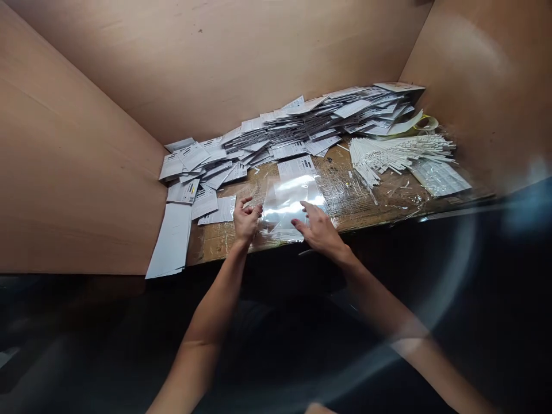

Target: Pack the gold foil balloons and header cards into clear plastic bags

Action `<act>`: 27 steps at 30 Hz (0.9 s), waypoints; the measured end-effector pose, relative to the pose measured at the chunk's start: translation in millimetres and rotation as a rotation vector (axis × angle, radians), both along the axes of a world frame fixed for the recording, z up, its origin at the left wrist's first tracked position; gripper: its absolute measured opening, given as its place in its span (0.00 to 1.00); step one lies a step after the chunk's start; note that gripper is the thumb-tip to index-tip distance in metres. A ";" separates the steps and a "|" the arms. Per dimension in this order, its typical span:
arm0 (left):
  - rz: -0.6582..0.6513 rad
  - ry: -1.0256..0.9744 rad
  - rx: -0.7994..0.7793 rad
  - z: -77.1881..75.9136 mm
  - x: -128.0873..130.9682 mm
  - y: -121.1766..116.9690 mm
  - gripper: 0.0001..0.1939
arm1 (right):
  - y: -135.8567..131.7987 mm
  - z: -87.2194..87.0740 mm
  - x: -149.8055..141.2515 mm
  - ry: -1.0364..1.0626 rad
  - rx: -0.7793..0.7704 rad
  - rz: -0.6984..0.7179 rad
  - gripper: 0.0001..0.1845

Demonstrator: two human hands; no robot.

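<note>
A clear plastic bag (288, 201) lies on the table (215, 238) near its front edge, shiny under the light. My left hand (245, 218) pinches the bag's left edge with curled fingers. My right hand (318, 227) rests flat on the bag's right lower part, fingers stretched out. A printed white sheet (296, 167) lies just behind the bag, partly under it.
A long heap of white printed cards (302, 129) runs across the back of the table. White sticks (397, 154) are piled at the right, beside a flat bagged sheet (440, 177). Loose cards (172, 238) hang over the left front edge. Brown board walls (77, 172) enclose the table.
</note>
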State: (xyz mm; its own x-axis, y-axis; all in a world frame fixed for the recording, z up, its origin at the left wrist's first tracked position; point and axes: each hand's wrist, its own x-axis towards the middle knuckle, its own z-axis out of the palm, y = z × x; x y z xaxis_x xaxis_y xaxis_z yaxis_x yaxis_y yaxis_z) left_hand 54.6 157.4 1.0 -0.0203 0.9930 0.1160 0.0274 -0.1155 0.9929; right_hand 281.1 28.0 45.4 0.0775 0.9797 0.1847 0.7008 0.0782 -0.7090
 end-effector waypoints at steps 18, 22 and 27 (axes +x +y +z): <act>-0.376 0.950 0.251 -13.5 -16.8 -55.5 0.31 | 9.6 -56.6 36.0 -0.563 -0.207 0.009 0.43; -0.239 0.957 0.271 -25.5 -28.5 -66.1 0.36 | 16.0 -53.4 23.8 -0.457 -0.183 -0.122 0.43; -0.287 1.046 0.307 -27.7 -38.9 -64.3 0.34 | 43.0 -55.7 -4.6 -0.502 -0.235 -0.016 0.48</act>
State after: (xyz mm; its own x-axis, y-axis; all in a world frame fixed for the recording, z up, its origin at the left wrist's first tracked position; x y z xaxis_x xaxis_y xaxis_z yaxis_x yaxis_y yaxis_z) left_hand 15.7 93.2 -26.7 0.4545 0.8718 0.1827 0.7626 -0.4868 0.4261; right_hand 276.5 71.0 -10.3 0.0513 0.9985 -0.0207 0.9570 -0.0551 -0.2848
